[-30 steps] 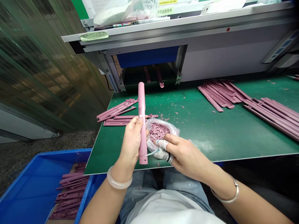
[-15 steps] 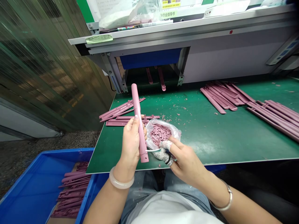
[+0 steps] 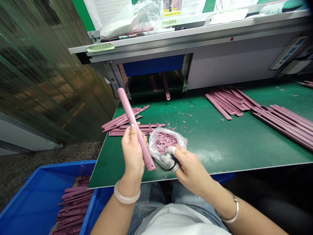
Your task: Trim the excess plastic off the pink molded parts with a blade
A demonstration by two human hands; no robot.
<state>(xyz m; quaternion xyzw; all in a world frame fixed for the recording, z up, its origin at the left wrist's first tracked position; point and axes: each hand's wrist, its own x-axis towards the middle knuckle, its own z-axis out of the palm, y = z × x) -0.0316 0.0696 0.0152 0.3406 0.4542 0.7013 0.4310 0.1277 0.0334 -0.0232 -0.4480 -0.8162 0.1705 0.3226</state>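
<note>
My left hand [image 3: 132, 150] is clenched round the pink bar [image 3: 135, 127]. It is tilted with its lower end just left of the scrap bag [image 3: 167, 142], I judge so trimmings fall there. My right hand [image 3: 190, 166], its fingertips cloth-wrapped, pinches a small dark thing [image 3: 174, 159] at the bag's near edge on the tabletop [image 3: 220, 140].

Knitted finger guard [image 3: 168, 160] on right grip [image 3: 190, 168]; pale bangle [image 3: 127, 197], silver bangle [image 3: 230, 213].
</note>
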